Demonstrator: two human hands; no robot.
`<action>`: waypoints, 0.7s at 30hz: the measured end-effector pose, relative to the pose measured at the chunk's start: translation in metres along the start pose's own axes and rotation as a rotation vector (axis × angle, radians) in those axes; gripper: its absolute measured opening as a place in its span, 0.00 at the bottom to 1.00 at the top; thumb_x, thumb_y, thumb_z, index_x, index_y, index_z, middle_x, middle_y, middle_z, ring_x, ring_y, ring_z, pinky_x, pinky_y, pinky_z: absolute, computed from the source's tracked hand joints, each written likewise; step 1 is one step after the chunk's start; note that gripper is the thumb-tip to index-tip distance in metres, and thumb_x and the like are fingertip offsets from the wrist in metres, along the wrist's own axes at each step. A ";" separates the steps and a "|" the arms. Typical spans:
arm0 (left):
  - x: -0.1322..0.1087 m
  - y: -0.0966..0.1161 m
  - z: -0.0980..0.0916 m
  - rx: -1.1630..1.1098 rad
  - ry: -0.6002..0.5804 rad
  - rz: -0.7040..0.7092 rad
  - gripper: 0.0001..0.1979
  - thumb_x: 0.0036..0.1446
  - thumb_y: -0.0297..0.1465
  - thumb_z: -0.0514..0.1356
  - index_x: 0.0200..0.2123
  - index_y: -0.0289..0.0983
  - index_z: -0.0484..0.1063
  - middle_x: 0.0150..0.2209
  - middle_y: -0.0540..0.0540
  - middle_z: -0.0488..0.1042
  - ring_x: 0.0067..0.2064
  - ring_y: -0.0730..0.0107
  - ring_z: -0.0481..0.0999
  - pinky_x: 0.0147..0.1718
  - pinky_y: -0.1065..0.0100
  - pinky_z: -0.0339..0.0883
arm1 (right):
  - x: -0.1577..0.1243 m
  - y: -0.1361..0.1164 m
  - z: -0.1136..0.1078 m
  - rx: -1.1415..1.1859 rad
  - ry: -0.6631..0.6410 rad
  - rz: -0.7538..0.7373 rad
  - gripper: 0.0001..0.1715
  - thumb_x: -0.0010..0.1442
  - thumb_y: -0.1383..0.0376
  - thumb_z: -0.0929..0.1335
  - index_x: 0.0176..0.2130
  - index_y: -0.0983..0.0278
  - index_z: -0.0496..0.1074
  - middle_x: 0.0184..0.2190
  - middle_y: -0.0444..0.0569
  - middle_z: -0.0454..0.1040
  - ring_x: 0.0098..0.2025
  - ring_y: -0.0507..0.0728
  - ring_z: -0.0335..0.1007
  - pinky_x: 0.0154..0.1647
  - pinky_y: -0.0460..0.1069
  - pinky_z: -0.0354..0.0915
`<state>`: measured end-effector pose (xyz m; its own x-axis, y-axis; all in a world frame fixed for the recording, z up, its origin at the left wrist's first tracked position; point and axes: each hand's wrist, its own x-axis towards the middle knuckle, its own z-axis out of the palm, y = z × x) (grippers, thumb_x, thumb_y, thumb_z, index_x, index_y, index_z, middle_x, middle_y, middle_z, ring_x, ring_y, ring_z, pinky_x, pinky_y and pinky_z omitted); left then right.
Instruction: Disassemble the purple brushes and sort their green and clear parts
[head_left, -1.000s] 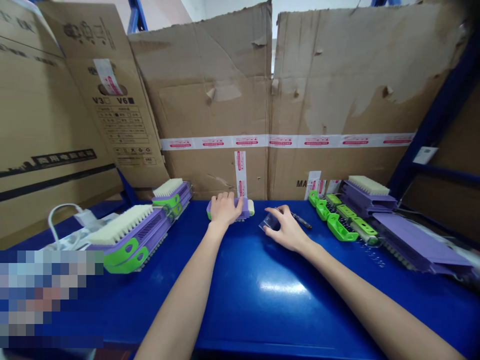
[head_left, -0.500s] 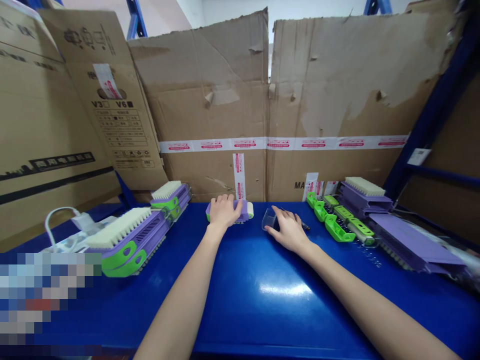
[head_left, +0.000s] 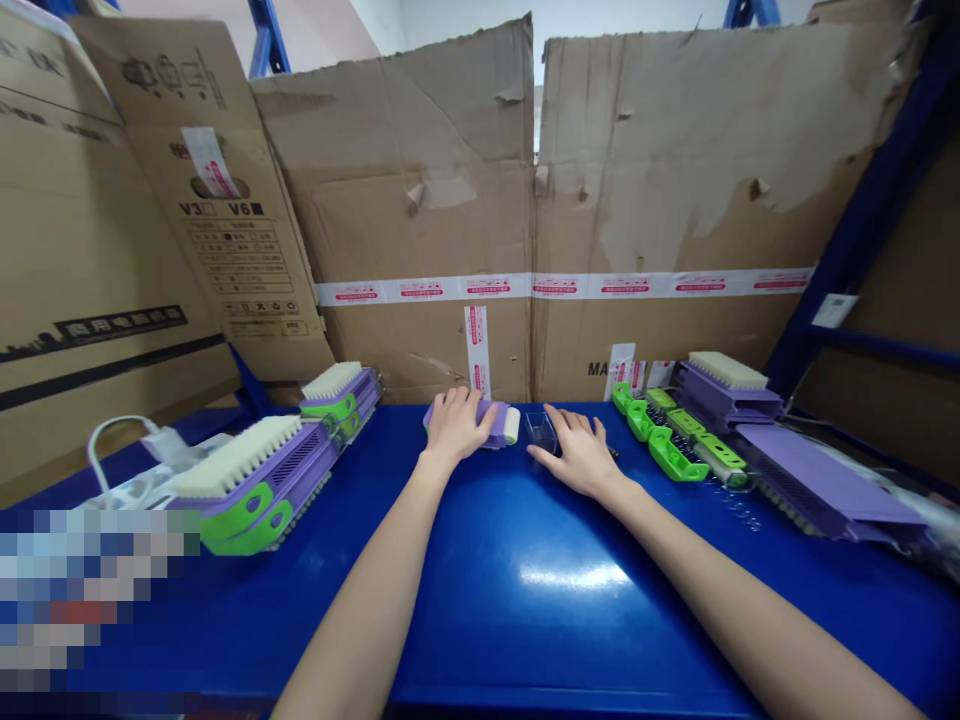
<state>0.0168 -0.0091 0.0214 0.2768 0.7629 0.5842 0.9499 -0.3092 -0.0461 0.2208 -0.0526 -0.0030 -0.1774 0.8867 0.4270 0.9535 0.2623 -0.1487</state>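
Note:
My left hand [head_left: 457, 425] is closed over a purple plastic casing [head_left: 495, 425] with a cream-coloured end, which rests on the blue tabletop near the cardboard. Its fingers reach over the far side, the thumb lies to the right, and the palm hides much of the casing. My right hand [head_left: 581, 452] is low over the table, thumb and fingers spread apart. A small clear plastic box [head_left: 538, 430] sits just left of it, beside the thumb and index fingertips. Part of a dark, thin object [head_left: 615, 454] shows beyond the right fingers; its kind is unclear.
Purple-and-green brush units with cream bristles [head_left: 255, 455] are stacked at left, by a white power strip [head_left: 161, 470]. On the right lie green plastic clips [head_left: 675, 457], metal springs [head_left: 739, 508] and purple casings [head_left: 825, 485]. Cardboard sheets [head_left: 420, 220] wall the back.
My left hand and the purple casing have shifted right, towards the clear box. My right thumb and fingers have spread a little, and more of the clear box shows.

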 end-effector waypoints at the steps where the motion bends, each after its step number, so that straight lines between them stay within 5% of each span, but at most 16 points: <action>1: 0.000 0.000 0.001 0.017 0.016 0.012 0.22 0.61 0.44 0.44 0.43 0.36 0.69 0.41 0.39 0.70 0.45 0.55 0.67 0.44 0.57 0.55 | 0.001 0.002 -0.002 -0.021 0.011 0.011 0.37 0.60 0.48 0.58 0.61 0.66 0.54 0.56 0.59 0.63 0.57 0.65 0.56 0.56 0.65 0.47; 7: -0.001 -0.001 0.011 0.062 0.063 0.047 0.25 0.59 0.48 0.46 0.44 0.35 0.67 0.42 0.38 0.67 0.44 0.54 0.64 0.45 0.55 0.55 | 0.005 0.019 -0.012 -0.196 0.030 0.233 0.25 0.63 0.61 0.55 0.57 0.66 0.60 0.48 0.60 0.68 0.49 0.65 0.62 0.45 0.58 0.59; 14: 0.000 -0.003 0.013 0.073 0.059 0.108 0.24 0.58 0.49 0.46 0.42 0.35 0.66 0.42 0.38 0.69 0.47 0.55 0.65 0.52 0.54 0.52 | 0.005 0.036 -0.008 -0.199 -0.160 0.288 0.22 0.58 0.69 0.59 0.52 0.66 0.66 0.44 0.60 0.70 0.47 0.65 0.66 0.41 0.56 0.62; 17: 0.000 -0.002 0.010 0.048 0.066 0.119 0.24 0.58 0.50 0.48 0.42 0.35 0.65 0.43 0.36 0.70 0.50 0.54 0.66 0.56 0.53 0.48 | 0.006 0.038 -0.007 -0.140 -0.111 0.264 0.24 0.57 0.72 0.58 0.53 0.65 0.66 0.43 0.60 0.70 0.42 0.63 0.70 0.37 0.54 0.63; 21: 0.001 0.001 0.005 0.027 0.035 0.090 0.28 0.54 0.54 0.49 0.42 0.34 0.65 0.35 0.39 0.73 0.42 0.56 0.72 0.58 0.51 0.45 | 0.008 0.036 -0.009 0.000 0.079 0.257 0.25 0.58 0.71 0.58 0.54 0.64 0.64 0.46 0.59 0.68 0.37 0.60 0.72 0.35 0.52 0.64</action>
<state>0.0185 -0.0061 0.0179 0.3561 0.7124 0.6047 0.9252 -0.3596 -0.1211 0.2555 -0.0393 0.0035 0.0902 0.8915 0.4440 0.9648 0.0324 -0.2611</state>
